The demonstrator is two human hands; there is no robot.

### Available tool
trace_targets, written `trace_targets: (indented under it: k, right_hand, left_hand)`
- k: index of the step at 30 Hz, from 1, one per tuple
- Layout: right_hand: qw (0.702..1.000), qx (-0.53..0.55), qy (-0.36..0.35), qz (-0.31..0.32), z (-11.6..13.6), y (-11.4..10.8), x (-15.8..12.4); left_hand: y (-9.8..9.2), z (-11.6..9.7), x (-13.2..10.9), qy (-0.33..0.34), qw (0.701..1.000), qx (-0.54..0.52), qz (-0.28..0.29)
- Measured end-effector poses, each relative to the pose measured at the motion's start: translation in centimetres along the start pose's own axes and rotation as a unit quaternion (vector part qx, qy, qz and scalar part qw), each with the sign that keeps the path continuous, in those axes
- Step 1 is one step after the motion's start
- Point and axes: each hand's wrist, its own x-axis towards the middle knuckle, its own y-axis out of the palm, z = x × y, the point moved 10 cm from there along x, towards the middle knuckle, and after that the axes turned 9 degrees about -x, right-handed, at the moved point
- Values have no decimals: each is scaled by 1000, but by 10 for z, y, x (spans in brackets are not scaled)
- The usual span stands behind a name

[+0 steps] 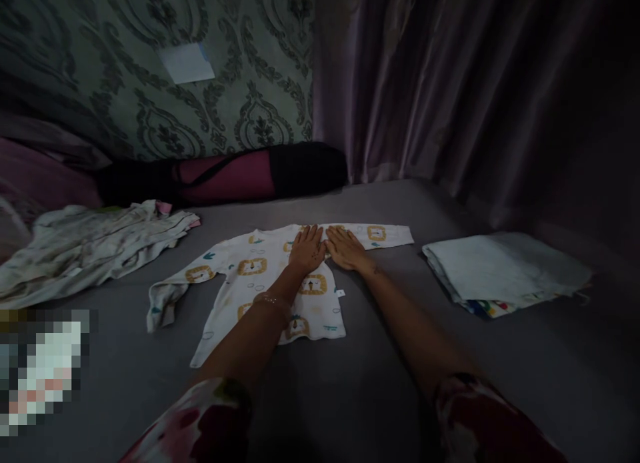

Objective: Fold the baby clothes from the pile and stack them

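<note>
A small white long-sleeved shirt (270, 283) with yellow lion faces lies spread on the grey sheet. My left hand (308, 249) rests flat on its upper part, near the shoulder, fingers stretched out. Close beside it, my right hand (345, 248) lies flat where the right-hand sleeve joins the body. That sleeve reaches straight out to the right, while the left-hand sleeve slants down and is crumpled at its cuff. A small white tag shows at the shirt's side seam. My left forearm covers part of the shirt's lower front.
Folded cloths (505, 266) lie stacked on the right. A loose heap of light clothes (100, 243) is on the left. Along the patterned wall lies a long black and maroon bag (225, 176). Purple curtains (400, 83) hang at the back right. The lower left corner is blurred out.
</note>
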Motion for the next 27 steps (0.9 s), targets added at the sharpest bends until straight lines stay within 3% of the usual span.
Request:
trace_targets:
  k: [9,16,18,20,24,27]
  right_hand:
    - [980,-33,192,29,-82,-5,-19]
    - [939,-25,343,-18,-156,-15,-52]
    - [941,-30,336,-39,-154,-21,-53]
    - [950,-38,303,-61,-136,-27,-48]
    - [983,-63,144,-96,-67,-31,-30]
    - [995,-67,60,-46,-35,-14,-24]
  left_hand:
    - [0,1,1,5,1000,1,-13]
    - [1,1,1,6,1000,-13,-10]
    - [2,1,2,6,1000,-16,-7]
    - [3,0,3,1,1000,-19,2]
    - [2,0,3,-7,997,-58,49]
    - [-12,7,-5,-8,993,-105,61]
